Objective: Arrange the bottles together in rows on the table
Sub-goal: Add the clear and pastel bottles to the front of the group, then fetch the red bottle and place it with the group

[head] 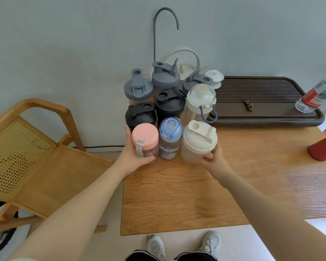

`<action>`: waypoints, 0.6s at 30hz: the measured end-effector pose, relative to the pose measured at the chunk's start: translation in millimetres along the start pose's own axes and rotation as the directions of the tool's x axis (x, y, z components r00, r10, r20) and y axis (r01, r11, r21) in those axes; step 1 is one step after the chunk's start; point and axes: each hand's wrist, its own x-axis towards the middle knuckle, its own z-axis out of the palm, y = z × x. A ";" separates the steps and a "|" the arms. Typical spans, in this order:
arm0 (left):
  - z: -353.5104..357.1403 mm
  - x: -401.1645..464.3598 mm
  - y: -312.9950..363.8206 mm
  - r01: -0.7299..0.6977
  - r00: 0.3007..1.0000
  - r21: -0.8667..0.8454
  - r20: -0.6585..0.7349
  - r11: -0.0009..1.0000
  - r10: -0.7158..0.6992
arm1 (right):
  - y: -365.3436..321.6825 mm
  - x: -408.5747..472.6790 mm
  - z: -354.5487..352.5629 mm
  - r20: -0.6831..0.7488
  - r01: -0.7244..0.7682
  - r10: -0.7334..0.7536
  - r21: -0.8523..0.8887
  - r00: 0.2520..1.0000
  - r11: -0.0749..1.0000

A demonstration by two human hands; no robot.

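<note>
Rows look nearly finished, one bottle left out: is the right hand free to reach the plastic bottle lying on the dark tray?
Probably not yet: the right hand grips the cream shaker. Once released, the table toward the plastic bottle looks open.

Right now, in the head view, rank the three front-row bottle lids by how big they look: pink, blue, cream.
1. cream lid, widest
2. pink lid
3. blue lid, smallest

All three stand about equally near the camera, so the order looks reliable.

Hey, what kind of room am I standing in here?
Probably a home or office tea corner. A slatted dark tea tray sits on a wooden table with a gooseneck water spout behind it against a plain wall, and a rattan-backed wooden chair stands beside the table.
</note>
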 end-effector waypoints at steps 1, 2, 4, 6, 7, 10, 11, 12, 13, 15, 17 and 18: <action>1.0 1.1 -1.3 -0.019 1.000 -0.010 -0.015 1.000 0.018 | 1.1 2.8 3.4 -0.012 0.021 -0.021 -0.014 1.000 1.000; 1.6 2.3 -3.0 -0.033 0.999 -0.020 -0.023 0.999 0.032 | 1.5 4.9 6.9 -0.033 0.036 -0.037 -0.036 0.999 0.999; 3.0 4.5 -5.1 -0.046 0.999 -0.017 -0.024 0.999 0.045 | 1.6 7.9 12.7 -0.070 0.061 -0.065 -0.053 0.995 0.997; 4.4 5.9 -6.9 -0.057 0.998 -0.026 -0.028 0.998 0.056 | 1.3 8.9 15.4 -0.075 0.085 -0.090 -0.060 0.993 0.995; 5.2 6.1 -7.7 -0.062 0.998 -0.032 -0.028 0.998 0.061 | 1.4 9.5 15.2 -0.067 0.089 -0.094 -0.071 0.993 0.993; 4.9 3.4 -8.8 -0.076 0.997 -0.039 -0.016 0.996 0.075 | 0.0 10.6 11.4 -0.035 0.074 -0.080 -0.141 0.996 0.987; 4.9 0.7 -8.4 -0.083 0.996 -0.035 -0.016 0.996 0.082 | -0.4 10.3 9.5 -0.027 0.064 -0.071 -0.185 0.997 0.981; 4.9 -2.8 -7.4 -0.086 0.996 -0.027 -0.024 0.996 0.086 | -0.9 10.0 7.0 -0.021 0.060 -0.066 -0.236 0.998 0.970; 5.1 -7.3 -5.5 -0.085 0.995 -0.017 -0.052 0.996 0.084 | -1.3 9.5 4.0 -0.021 0.053 -0.061 -0.285 0.998 0.957; 4.8 -17.6 1.5 -0.082 0.979 0.058 -0.182 0.995 0.092 | -2.4 6.7 -4.6 -0.040 -0.010 -0.004 -0.346 0.999 0.938; 4.6 -30.3 12.6 -0.133 0.932 0.239 -0.300 0.962 0.203 | -2.4 2.4 -18.2 -0.066 -0.099 0.080 -0.368 0.995 0.925; 5.4 -36.8 20.3 -0.187 0.904 0.327 -0.312 0.926 0.293 | -3.6 -0.9 -26.4 -0.069 -0.119 0.100 -0.383 0.993 0.916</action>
